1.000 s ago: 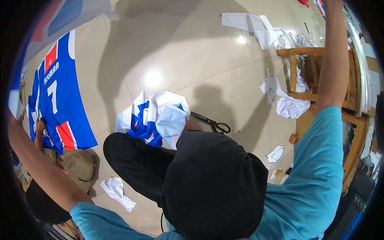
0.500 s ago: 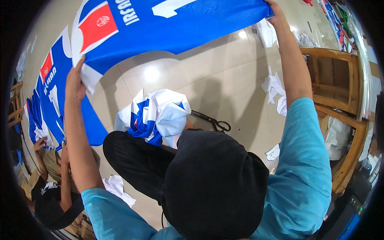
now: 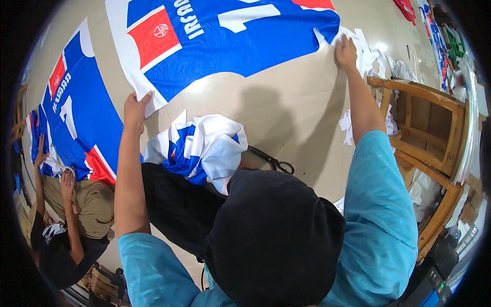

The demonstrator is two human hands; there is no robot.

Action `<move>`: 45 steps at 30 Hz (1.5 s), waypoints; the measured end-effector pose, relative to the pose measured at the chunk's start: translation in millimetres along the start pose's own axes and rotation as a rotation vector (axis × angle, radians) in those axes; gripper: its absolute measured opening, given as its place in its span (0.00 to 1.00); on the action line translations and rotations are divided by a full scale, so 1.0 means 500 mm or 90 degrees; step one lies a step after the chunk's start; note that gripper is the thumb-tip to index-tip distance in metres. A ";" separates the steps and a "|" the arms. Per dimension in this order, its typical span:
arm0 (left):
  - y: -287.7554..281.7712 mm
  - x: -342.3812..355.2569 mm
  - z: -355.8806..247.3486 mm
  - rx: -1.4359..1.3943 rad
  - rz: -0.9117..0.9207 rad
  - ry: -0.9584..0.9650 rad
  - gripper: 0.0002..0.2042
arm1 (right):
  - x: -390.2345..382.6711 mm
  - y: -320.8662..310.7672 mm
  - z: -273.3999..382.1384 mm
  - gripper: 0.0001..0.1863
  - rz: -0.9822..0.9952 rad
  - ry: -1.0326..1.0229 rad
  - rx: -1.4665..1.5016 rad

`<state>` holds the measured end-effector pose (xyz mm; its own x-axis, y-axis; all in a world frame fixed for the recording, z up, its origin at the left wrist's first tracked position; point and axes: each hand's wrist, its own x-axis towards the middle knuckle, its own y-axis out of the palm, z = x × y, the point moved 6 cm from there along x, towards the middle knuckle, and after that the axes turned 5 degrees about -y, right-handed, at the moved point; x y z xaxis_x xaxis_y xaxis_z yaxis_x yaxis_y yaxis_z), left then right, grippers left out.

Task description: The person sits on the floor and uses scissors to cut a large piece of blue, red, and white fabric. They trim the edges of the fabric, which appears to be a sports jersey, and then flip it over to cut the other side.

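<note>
A blue jersey panel (image 3: 266,48) with a white border, red patches and white printing lies spread over the floor at the top. My left hand (image 3: 137,110) pinches its white near-left corner. At the opposite side, my right hand (image 3: 346,52) has its fingers closed at the panel's right end, where a white edge shows; loose white scraps behind blur that border. Between my arms rests a crumpled heap of white and blue fabric (image 3: 217,140), next to my bent knee. Black scissors (image 3: 273,161) lie beside that heap, partly under it.
At left, a co-worker's hands (image 3: 66,184) rest by another blue jersey panel (image 3: 82,102). Wooden frame furniture (image 3: 429,120) stands at right, with white fabric scraps (image 3: 381,61) near it. A red cloth (image 3: 405,10) lies at the far right.
The panel has come down onto the floor, shifting right at its left end. My left hand moved right and lower; my right hand lowered. The co-worker's panel now lies spread flat.
</note>
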<state>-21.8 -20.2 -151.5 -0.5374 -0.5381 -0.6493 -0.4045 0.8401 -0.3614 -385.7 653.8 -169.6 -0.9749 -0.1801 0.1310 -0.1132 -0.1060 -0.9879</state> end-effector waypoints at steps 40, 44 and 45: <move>0.180 -0.202 0.129 -0.176 0.119 -0.048 0.09 | -0.230 -0.130 0.169 0.16 -0.162 0.036 0.229; 0.177 -0.215 0.133 -0.176 0.130 -0.046 0.09 | -0.534 -0.168 0.339 0.11 0.028 0.100 0.352; 0.182 -0.214 0.133 -0.171 0.151 -0.049 0.10 | -0.611 -0.174 0.365 0.11 0.056 0.102 0.402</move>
<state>48.1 118.4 -159.4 -0.5865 -0.3146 -0.7463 -0.4604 0.8876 -0.0123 -43.2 539.6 -108.6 -0.9974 -0.0719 -0.0104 0.0554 -0.6601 -0.7492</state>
